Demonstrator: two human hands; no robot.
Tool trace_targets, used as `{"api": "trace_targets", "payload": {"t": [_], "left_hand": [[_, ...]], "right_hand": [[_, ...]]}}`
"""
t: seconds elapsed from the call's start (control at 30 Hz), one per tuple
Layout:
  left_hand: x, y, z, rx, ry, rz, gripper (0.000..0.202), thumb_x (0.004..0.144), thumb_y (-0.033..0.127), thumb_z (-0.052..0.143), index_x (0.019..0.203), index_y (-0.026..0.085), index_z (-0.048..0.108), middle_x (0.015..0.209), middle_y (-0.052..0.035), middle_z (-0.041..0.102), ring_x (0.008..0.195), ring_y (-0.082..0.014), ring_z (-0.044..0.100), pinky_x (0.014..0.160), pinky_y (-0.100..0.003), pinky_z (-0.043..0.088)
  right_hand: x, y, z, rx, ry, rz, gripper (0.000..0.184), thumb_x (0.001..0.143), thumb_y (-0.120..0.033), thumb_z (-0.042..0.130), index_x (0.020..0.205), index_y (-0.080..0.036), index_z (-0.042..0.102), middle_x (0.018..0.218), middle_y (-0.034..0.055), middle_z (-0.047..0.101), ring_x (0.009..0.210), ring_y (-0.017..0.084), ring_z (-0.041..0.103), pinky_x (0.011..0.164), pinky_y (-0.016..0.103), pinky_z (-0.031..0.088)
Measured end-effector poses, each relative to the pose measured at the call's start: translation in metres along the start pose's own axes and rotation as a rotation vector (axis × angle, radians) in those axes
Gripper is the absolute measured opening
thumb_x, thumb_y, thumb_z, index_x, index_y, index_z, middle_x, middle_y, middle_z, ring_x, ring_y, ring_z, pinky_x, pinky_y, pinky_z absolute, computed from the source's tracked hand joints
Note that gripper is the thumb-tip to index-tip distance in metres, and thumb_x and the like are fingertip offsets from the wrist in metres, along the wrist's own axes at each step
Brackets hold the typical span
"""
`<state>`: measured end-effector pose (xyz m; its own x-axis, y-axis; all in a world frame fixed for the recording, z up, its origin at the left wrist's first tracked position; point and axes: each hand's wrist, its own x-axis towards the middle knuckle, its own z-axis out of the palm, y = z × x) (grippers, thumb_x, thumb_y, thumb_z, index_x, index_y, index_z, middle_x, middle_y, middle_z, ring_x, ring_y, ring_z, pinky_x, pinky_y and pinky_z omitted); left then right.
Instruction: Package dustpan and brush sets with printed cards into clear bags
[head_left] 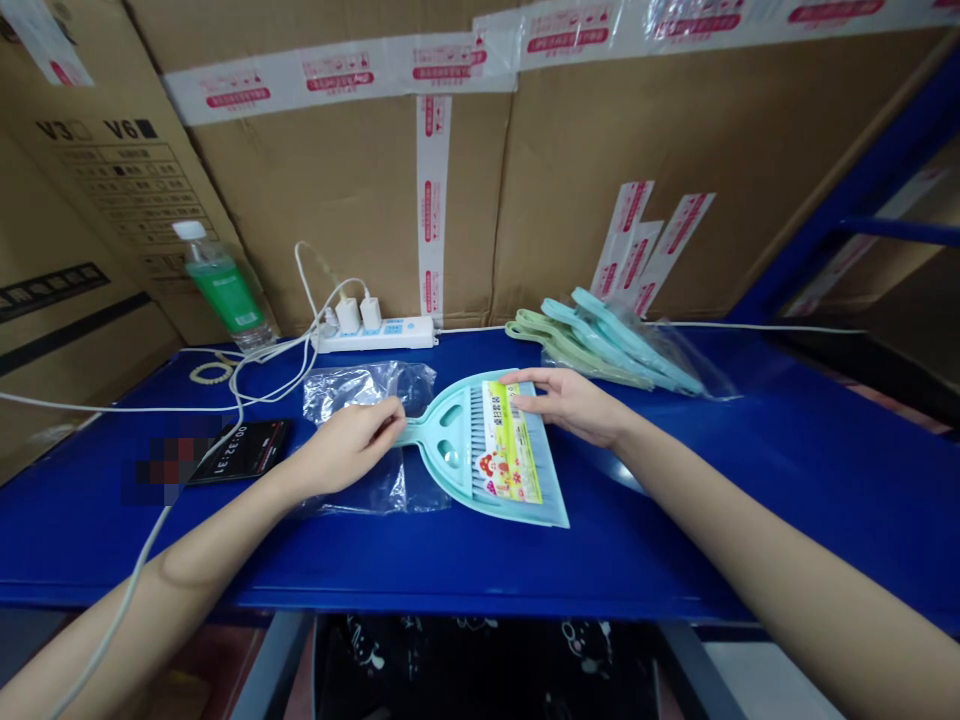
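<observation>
A teal dustpan and brush set [491,450] with a yellow label lies flat on the blue table [675,520], handle pointing left. My left hand [352,445] is closed around the end of that handle, right over a clear plastic bag [367,395] lying under it. My right hand [566,400] rests open with its fingers flat on the far edge of the dustpan, beside the label.
A pile of teal and green dustpan sets in plastic [607,345] lies at the back right. A white power strip [375,330] with chargers and cables, a green bottle [223,285], a bracelet [211,373] and a phone [244,450] sit on the left. Cardboard boxes [600,150] wall the back.
</observation>
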<state>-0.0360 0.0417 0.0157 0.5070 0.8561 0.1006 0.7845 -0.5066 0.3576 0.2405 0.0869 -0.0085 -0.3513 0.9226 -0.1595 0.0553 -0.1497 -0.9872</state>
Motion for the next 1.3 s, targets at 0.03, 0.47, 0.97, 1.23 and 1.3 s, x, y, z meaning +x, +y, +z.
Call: {"api": "trace_targets", "payload": {"t": [0.03, 0.47, 0.97, 1.23, 1.3], "left_hand": [[0.000, 0.000, 0.000, -0.004, -0.002, 0.000, 0.023, 0.091, 0.033, 0.029, 0.076, 0.021, 0.042, 0.058, 0.0049, 0.044, 0.052, -0.0129, 0.044, 0.054, -0.026, 0.033], [0.000, 0.004, -0.002, -0.249, -0.048, 0.054, 0.026, 0.093, 0.036, 0.032, 0.075, 0.020, 0.042, 0.058, 0.0060, 0.042, 0.051, -0.0093, 0.039, 0.051, -0.022, 0.033], [0.002, -0.004, -0.008, 0.576, 0.027, -0.303, 0.027, 0.093, 0.027, 0.032, 0.111, 0.014, 0.047, 0.089, -0.0093, 0.068, 0.075, -0.0256, 0.066, 0.059, -0.032, 0.045], [0.001, -0.006, -0.008, 0.872, -0.017, -0.425, 0.036, 0.094, 0.030, 0.033, 0.107, 0.009, 0.059, 0.102, -0.0165, 0.064, 0.101, -0.0306, 0.059, 0.076, -0.033, 0.046], [0.000, -0.009, -0.006, 0.865, -0.066, -0.409, 0.037, 0.094, 0.031, 0.034, 0.110, 0.009, 0.059, 0.108, -0.0163, 0.063, 0.101, -0.0299, 0.060, 0.079, -0.033, 0.046]], "right_hand": [[0.000, 0.000, -0.001, 0.002, 0.004, -0.007, 0.030, 0.064, -0.020, 0.077, 0.092, -0.019, 0.069, 0.101, 0.0061, 0.067, 0.089, 0.019, 0.065, 0.081, 0.036, 0.055], [-0.001, 0.003, 0.012, 0.050, -0.004, -0.010, 0.032, 0.064, -0.021, 0.077, 0.094, -0.020, 0.066, 0.093, 0.0036, 0.068, 0.083, 0.016, 0.065, 0.081, 0.035, 0.054], [0.005, 0.008, -0.001, 0.044, 0.024, -0.033, 0.026, 0.066, -0.017, 0.076, 0.091, -0.020, 0.067, 0.099, 0.0050, 0.066, 0.085, 0.017, 0.064, 0.081, 0.037, 0.054], [0.004, 0.007, -0.001, 0.045, 0.028, -0.020, 0.025, 0.066, -0.017, 0.075, 0.090, -0.021, 0.067, 0.097, 0.0042, 0.066, 0.084, 0.017, 0.064, 0.082, 0.037, 0.053], [0.004, 0.006, -0.001, 0.045, 0.036, -0.012, 0.025, 0.067, -0.016, 0.074, 0.091, -0.020, 0.067, 0.097, 0.0041, 0.066, 0.084, 0.017, 0.064, 0.082, 0.036, 0.053]]}}
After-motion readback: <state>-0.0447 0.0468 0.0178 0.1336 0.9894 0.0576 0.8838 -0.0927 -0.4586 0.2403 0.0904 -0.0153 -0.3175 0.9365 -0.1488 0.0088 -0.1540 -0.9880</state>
